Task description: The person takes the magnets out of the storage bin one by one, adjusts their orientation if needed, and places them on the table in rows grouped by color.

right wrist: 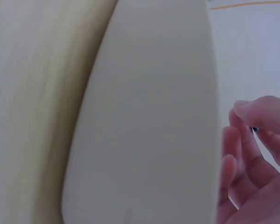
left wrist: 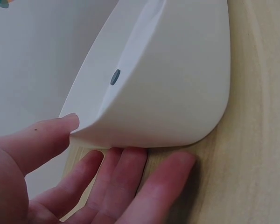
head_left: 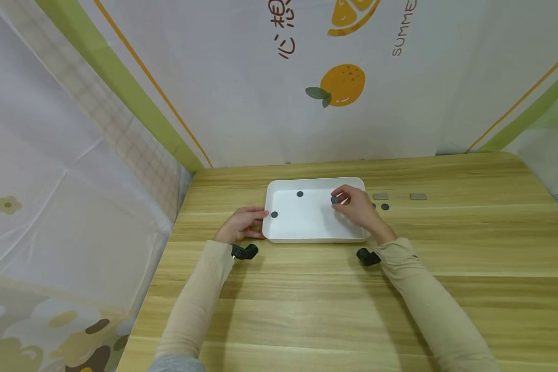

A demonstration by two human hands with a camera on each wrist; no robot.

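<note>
A shallow white tray (head_left: 314, 241) lies on the wooden table. My left hand (head_left: 244, 223) holds its left end, thumb at the rim and fingers (left wrist: 126, 177) against the outside wall. Over the right part of the tray, my right hand (head_left: 357, 207) pinches a small dark disc (head_left: 335, 199) between thumb and fingertips. In the right wrist view the fingers mostly hide this disc. Inside the tray, one dark disc (head_left: 299, 194) lies near the back wall and another dark disc (head_left: 274, 214) near the left end.
Right of the tray on the table (head_left: 307, 310) lie a dark disc (head_left: 385, 206), another partly hidden by the right hand, and two small grey rectangular pieces, one nearer (head_left: 381, 196) and one farther right (head_left: 418, 196). Behind the table hangs a printed cloth (head_left: 242, 103).
</note>
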